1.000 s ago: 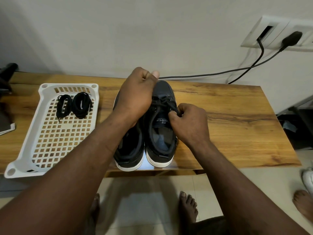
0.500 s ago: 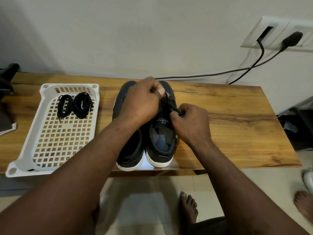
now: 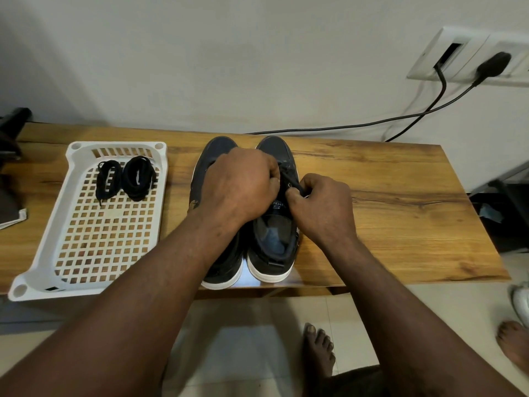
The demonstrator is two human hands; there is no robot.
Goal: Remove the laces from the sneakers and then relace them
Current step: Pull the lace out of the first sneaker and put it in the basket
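Two dark sneakers with white soles stand side by side on the wooden table (image 3: 400, 213), toes toward the wall. The left sneaker (image 3: 213, 156) is largely covered by my left hand and forearm. My left hand (image 3: 240, 187) is curled over the lacing of the right sneaker (image 3: 274, 239), its fingertips at the black lace (image 3: 287, 174). My right hand (image 3: 317, 207) pinches the same lace at the shoe's right eyelets. Two bundled black laces (image 3: 126, 177) lie in the white basket.
A white perforated plastic basket (image 3: 94, 242) sits at the table's left. Black cables (image 3: 372, 121) run along the wall to a socket plate (image 3: 469, 58) at upper right. Dark objects lie at the far left edge. Bare feet stand on the tiled floor below.
My left hand has come down from above the toe of the right sneaker to its lacing, close to my right hand. My right hand stayed pinching the lace.
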